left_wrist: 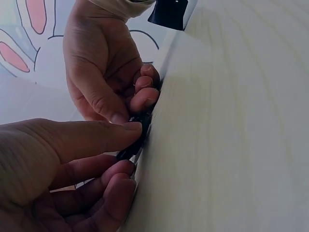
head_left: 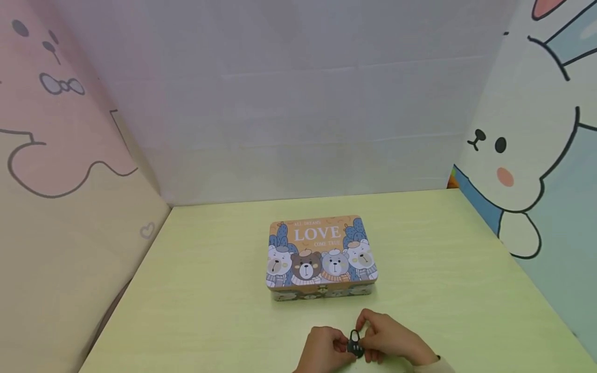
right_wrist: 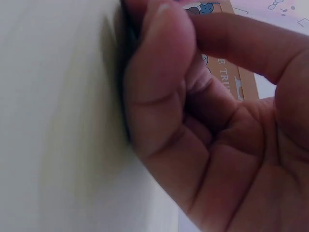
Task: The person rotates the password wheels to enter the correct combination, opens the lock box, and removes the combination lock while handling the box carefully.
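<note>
A small black combination padlock (head_left: 356, 348) with a row of dials is between the two hands, close to the tabletop. From the left side, my left hand (head_left: 324, 349) pinches its body between thumb and fingers; the left wrist view shows that thumb lying over the dark padlock (left_wrist: 135, 137). My right hand (head_left: 392, 339) grips it from the other side, thumb by the dials and index finger up near the shackle. In the right wrist view the curled right fingers (right_wrist: 159, 96) hide most of the padlock. Behind the hands lies a closed tin box (head_left: 322, 254) with bears and "LOVE" on its lid.
The pale yellow-green table (head_left: 200, 290) extends around the box and hands. A whitish cloth wall (head_left: 298, 103) stands at the back. Printed side panels rise on the left (head_left: 70, 233) and on the right (head_left: 559, 233), along the table's edges.
</note>
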Tool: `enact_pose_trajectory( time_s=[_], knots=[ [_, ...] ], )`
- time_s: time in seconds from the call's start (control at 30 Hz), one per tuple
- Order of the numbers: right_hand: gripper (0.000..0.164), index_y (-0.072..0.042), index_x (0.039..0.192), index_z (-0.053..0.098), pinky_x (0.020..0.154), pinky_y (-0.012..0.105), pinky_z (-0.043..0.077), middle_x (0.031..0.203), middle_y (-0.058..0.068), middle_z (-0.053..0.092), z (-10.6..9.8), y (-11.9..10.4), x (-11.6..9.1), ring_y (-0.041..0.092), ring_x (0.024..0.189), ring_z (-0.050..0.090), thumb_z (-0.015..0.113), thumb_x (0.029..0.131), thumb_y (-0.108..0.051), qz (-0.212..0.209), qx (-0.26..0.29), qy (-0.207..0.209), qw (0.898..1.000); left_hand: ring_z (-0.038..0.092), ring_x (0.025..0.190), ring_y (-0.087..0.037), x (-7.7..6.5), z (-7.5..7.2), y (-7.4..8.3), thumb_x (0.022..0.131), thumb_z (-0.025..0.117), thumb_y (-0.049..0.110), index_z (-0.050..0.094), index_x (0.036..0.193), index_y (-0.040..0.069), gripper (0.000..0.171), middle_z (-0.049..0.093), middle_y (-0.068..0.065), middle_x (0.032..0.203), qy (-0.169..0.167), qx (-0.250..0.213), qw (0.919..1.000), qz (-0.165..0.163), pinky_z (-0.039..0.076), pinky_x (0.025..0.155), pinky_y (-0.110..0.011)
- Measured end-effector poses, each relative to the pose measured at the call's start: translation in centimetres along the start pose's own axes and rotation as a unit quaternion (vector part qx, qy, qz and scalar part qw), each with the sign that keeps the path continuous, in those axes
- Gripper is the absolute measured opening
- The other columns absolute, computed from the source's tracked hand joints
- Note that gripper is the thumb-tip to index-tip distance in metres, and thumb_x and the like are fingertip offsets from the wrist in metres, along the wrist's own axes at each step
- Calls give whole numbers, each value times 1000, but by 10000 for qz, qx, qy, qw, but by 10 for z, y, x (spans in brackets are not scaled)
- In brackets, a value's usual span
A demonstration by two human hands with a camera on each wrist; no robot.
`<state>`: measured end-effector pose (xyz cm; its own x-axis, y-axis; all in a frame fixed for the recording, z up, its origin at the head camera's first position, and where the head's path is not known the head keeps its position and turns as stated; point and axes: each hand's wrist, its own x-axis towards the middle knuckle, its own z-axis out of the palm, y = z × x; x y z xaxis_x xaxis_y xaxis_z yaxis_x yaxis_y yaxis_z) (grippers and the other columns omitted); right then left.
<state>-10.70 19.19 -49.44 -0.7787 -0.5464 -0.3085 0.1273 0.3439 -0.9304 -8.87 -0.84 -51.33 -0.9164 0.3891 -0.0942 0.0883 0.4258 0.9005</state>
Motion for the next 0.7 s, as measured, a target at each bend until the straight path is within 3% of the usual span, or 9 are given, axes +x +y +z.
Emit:
enact_pose_trajectory(
  time_s=[0.33, 0.5, 0.7],
  knots=[
    [13, -6, 86, 52, 43, 18, 42, 61, 8, 64, 0, -3, 3, 12, 48, 53, 64, 88, -1, 71, -263, 48, 9996, 36, 50, 1, 0, 0, 6, 73, 81, 13, 64, 60, 8, 22, 42, 16, 52, -93, 881, 9961, 55, 32, 48, -17],
    [13, -6, 87, 52, 43, 18, 42, 63, 8, 64, -1, -3, 2, 12, 49, 53, 63, 90, -2, 105, -268, 23, 9996, 32, 49, 0, 0, 1, 10, 74, 80, 13, 59, 56, 10, 28, 37, 17, 51, -180, 1018, 9946, 38, 27, 47, -17],
    [15, -6, 89, 51, 46, 19, 41, 65, 6, 63, -3, -2, -4, 13, 52, 52, 66, 91, -4, 8, -406, 142, 9991, 36, 51, -2, -1, -1, 12, 75, 82, 13, 67, 63, 6, 20, 44, 14, 54, -275, 936, 9952, -126, 31, 48, -19]
  ],
)
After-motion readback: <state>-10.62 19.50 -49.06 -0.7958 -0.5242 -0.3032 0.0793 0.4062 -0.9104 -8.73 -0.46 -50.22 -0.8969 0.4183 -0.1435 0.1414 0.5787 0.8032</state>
